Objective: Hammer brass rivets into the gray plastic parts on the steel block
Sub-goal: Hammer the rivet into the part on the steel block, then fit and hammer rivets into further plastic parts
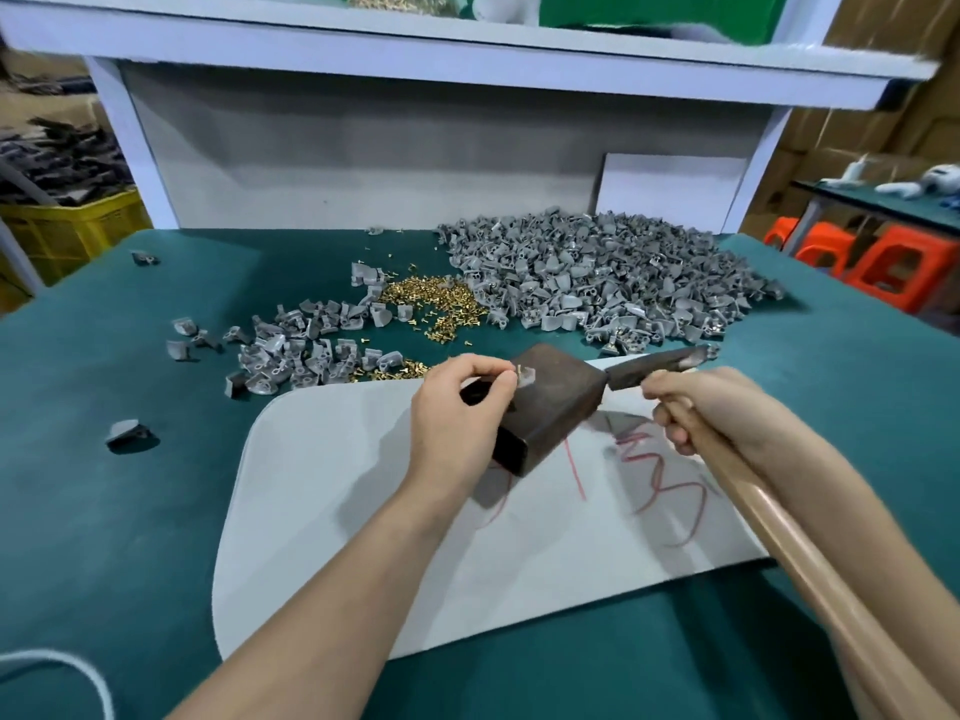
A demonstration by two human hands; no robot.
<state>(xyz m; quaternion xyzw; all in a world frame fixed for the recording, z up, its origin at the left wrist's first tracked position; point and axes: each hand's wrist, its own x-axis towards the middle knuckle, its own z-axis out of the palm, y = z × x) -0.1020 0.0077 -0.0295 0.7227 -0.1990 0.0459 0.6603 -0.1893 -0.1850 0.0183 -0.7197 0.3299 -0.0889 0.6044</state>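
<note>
From the head camera I see the dark, rusty steel block sitting tilted on a white rounded board with red scribbles, its brown top face toward me. It lies right under the fingertips of my left hand and just left of my right hand. A small gray plastic part rests on the block's upper edge, pale against the dark metal.

The left hand is curled in tight, thumb and forefinger pinching a small brass rivet at that part (it is tiny, so I cannot tell how deep it sits). The other fingers fold down over the block's near-left side.

The right hand is wrapped around the wooden-handled hammer, gripping high on the shaft. The dark metal hammer head sticks out just beyond its knuckles, its end close to the block's right corner.

Beyond both hands, on the green table mat, a big heap of gray plastic parts spreads behind the right hand. A scatter of loose brass rivets lies behind the left, with a smaller cluster of gray parts to the left of it. A lone gray part lies well left of the left hand, and a white cable loops by my left forearm. The left hand's fingers hide part of the block's far-left side.
</note>
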